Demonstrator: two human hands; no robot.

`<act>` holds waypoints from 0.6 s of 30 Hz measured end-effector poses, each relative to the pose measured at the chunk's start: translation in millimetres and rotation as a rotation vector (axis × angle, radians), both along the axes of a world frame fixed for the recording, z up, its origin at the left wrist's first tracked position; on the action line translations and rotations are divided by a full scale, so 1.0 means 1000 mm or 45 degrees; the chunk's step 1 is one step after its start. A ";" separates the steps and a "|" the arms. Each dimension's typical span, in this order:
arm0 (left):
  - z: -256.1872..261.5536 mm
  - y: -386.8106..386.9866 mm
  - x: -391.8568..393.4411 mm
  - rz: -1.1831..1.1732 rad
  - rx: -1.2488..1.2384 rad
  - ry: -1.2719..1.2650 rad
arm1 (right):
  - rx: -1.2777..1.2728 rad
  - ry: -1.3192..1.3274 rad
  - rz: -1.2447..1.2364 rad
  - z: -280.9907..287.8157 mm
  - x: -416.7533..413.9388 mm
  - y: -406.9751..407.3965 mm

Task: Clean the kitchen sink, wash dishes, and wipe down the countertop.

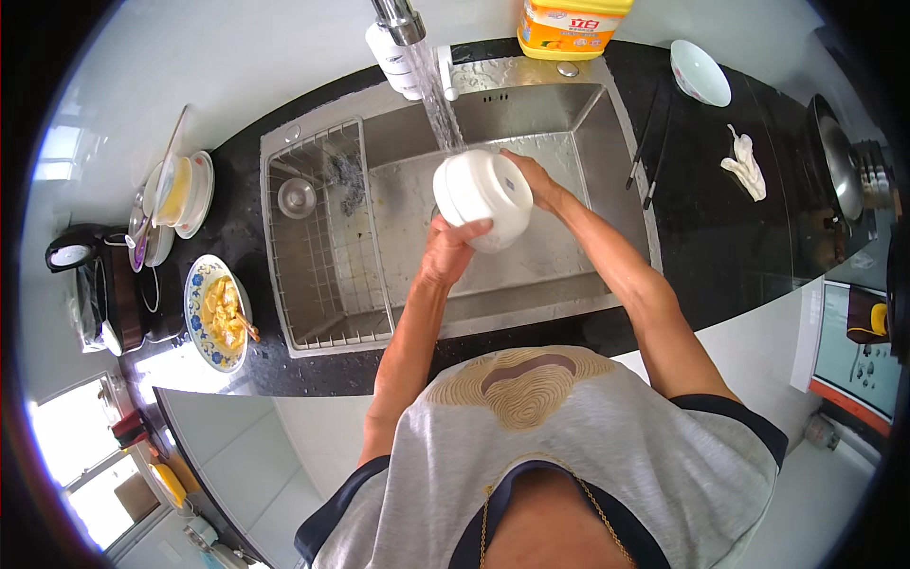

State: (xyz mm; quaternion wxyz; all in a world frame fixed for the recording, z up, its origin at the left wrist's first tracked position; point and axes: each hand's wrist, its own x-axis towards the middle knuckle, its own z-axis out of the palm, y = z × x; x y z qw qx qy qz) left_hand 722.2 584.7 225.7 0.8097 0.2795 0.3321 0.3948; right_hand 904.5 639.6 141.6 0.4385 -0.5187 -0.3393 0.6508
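A white ceramic bowl (pixel 478 195) is tilted in both my hands over the stainless steel sink (pixel 561 235), its base turned up to the right. My left hand (pixel 452 249) grips the near left side, thumb across the outer wall. On the far right side, my right hand (pixel 530 178) holds the rim region; its fingertips are partly hidden behind the bowl. Water (pixel 439 99) pours from the chrome faucet (pixel 399 21) onto the bowl's far edge. The bowl's inside faces away from me and cannot be seen.
A wire rack (pixel 366 213) with a small metal cup (pixel 296 198) spans the sink's left side. Left stand a patterned bowl of food (pixel 220 313) and stacked dishes (pixel 178 195). Right lie black chopsticks (pixel 657 153), a white cloth (pixel 744 162), a bowl (pixel 700 73) and a wok (pixel 839 163). A yellow detergent jug (pixel 574 28) stands behind.
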 end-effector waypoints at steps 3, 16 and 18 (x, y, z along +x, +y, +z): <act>0.000 0.004 -0.001 -0.183 0.133 0.142 | 0.015 -0.090 0.185 0.031 0.000 0.017; -0.036 0.048 0.012 0.205 0.063 0.052 | 0.665 -1.028 -0.041 0.051 -0.036 0.025; -0.030 0.047 0.012 0.224 0.075 0.079 | 0.312 -0.825 0.011 0.046 -0.033 0.033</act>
